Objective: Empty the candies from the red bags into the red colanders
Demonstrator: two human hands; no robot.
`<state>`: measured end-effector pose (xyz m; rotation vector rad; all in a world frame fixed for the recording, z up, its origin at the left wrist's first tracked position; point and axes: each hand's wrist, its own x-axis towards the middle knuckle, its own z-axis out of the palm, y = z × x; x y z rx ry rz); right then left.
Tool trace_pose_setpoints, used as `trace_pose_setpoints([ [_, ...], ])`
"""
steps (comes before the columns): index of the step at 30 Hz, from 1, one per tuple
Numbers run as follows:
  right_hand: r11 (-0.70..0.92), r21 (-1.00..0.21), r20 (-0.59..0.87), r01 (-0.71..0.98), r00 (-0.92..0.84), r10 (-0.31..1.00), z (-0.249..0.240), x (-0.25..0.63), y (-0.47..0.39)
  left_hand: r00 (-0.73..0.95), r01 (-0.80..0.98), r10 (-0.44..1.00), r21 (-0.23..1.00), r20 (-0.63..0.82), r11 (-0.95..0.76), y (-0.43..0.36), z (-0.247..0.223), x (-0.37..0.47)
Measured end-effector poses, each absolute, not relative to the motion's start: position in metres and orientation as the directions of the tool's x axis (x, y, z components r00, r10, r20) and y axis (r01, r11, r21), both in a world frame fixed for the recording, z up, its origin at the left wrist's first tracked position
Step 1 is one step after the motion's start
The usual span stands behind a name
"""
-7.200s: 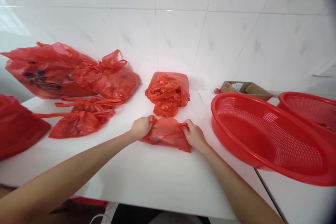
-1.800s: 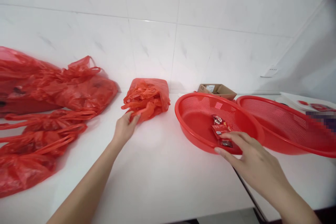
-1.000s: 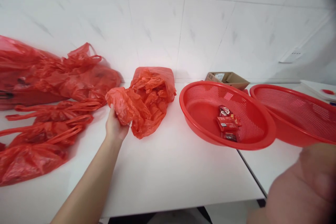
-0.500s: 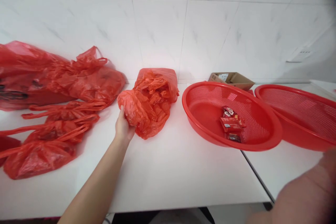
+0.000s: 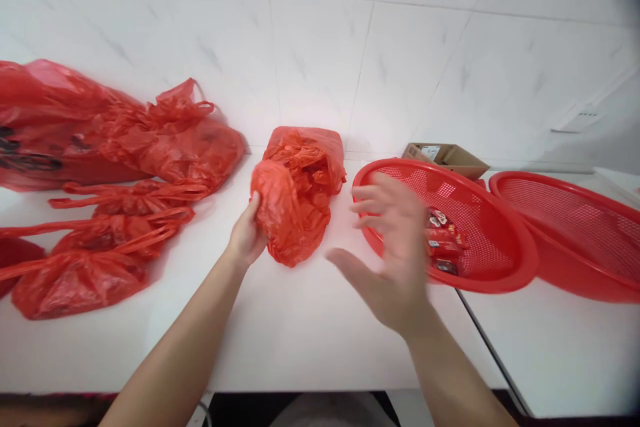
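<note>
The left hand point(image 5: 246, 237) reached in from the front edge of the table point(image 5: 310, 340), thumb up, pinching a bunched red bag point(image 5: 276, 197) just in front of a heap of crumpled red bags point(image 5: 324, 153) near the back edge. The right hand point(image 5: 395, 253) was raised and spread, thumb held well out from the fingers, with nothing in its grasp.

Motion blurred its fingers, which hid part of the left rim of a red basket point(image 5: 487, 220); whether they touched it could not be told. Small red packets point(image 5: 443, 243) lay in that basket, partly covered too. A second basket point(image 5: 575, 230) and a large red bag point(image 5: 75, 103) were cut off by the view.

The table was white—a dark seam ran toward its front edge at the right. Knotted red bags point(image 5: 83, 277) lay toward the left, and an open cardboard box point(image 5: 463, 163) sat behind the baskets, near the tiled wall point(image 5: 320, 53).
</note>
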<state>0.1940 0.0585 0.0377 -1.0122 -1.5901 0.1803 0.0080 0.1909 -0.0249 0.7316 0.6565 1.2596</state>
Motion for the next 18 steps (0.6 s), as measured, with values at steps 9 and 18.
trace_pose_setpoints([
  [9, 0.503, -0.692, 0.66, 0.517, 0.17, 0.732, -0.024, 0.184, 0.122, 0.455, 0.195, 0.843, 0.891, 0.287, -0.409, 0.184, -0.054, 0.015],
  [18, 0.656, -0.717, 0.614, 0.236, 0.659, 0.435, 0.02, 0.205, 0.076, 0.572, 0.615, 0.748, 0.427, 0.335, -0.662, 0.199, -0.076, 0.037],
])
